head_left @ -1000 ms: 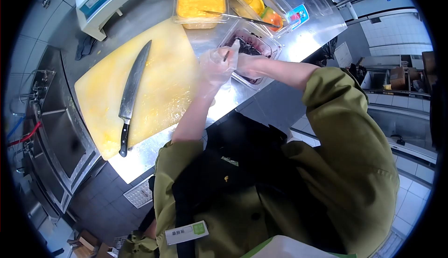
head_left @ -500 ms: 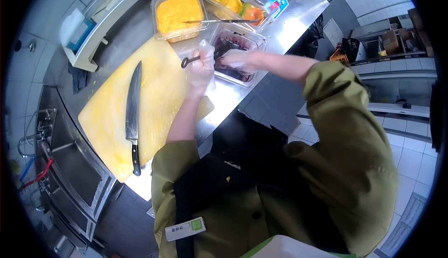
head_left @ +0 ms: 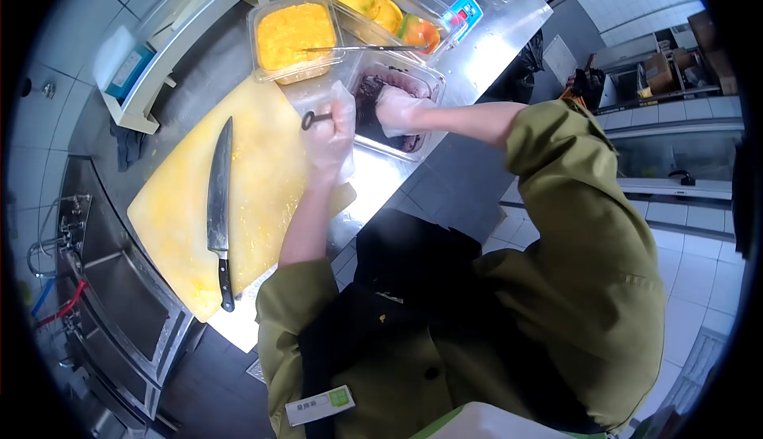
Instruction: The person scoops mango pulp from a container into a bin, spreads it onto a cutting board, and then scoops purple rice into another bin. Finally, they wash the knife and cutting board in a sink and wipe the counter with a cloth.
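Observation:
My left hand [head_left: 332, 139], in a clear plastic glove, is closed around a thin dark tool with a ring end [head_left: 308, 120]; the rest of the tool is hidden by the hand. My right hand [head_left: 401, 112], also gloved, is curled inside a clear plastic tub [head_left: 435, 81] of dark purple food [head_left: 368, 97]. Its fingertips are hidden, so what it grips cannot be made out. Left of my hands, a large kitchen knife [head_left: 220, 193] with a black handle lies on a yellow cutting board [head_left: 171, 193].
Behind the board stands a clear tub of yellow mash [head_left: 292, 34]. A long thin utensil [head_left: 369, 47] rests across it and a container of yellow and orange fruit [head_left: 381, 11]. A white rack [head_left: 187, 46] is at back left; a sink [head_left: 123, 280] adjoins the counter.
My right hand has drawn back slightly and looks more curled in the tub. My left hand, with its tool, has shifted slightly down in view. The whole view has moved a little.

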`<act>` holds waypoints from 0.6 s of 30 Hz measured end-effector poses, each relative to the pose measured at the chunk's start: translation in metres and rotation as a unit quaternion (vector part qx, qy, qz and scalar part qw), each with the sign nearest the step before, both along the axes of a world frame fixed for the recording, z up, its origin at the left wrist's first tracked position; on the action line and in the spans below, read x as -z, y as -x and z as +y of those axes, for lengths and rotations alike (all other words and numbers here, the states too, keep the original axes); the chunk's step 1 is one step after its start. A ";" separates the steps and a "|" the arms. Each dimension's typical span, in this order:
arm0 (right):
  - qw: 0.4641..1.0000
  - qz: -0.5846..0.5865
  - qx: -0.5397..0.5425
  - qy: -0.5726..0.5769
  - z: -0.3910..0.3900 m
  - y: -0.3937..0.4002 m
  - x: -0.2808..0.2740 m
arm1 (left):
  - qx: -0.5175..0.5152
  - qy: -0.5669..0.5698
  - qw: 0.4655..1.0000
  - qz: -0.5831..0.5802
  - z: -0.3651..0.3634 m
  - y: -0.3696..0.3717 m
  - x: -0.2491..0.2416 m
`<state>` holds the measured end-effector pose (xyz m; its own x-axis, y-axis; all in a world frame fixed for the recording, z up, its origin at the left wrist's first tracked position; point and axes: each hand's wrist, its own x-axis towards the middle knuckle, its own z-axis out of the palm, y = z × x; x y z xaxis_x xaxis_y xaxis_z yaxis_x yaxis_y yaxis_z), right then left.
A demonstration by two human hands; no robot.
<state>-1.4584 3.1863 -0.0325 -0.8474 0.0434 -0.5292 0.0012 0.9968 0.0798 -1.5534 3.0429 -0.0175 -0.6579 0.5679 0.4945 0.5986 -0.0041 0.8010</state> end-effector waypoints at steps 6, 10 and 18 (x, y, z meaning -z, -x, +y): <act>0.988 0.060 -0.054 0.134 0.011 0.000 -0.028 | -0.080 0.043 0.982 -0.164 -0.002 -0.019 -0.020; 0.952 0.042 0.250 0.174 -0.027 0.015 -0.028 | -0.102 0.024 0.978 -0.181 0.003 -0.028 -0.010; 0.950 0.089 0.271 0.126 -0.002 -0.003 -0.037 | -0.076 0.076 0.975 -0.196 -0.003 -0.028 -0.026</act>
<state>-1.4557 3.1842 0.0047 -0.8134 0.3902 -0.4315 0.5116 0.8328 -0.2113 -1.5258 3.0404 0.0088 -0.8612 0.4972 0.1056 0.2310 0.1978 0.9526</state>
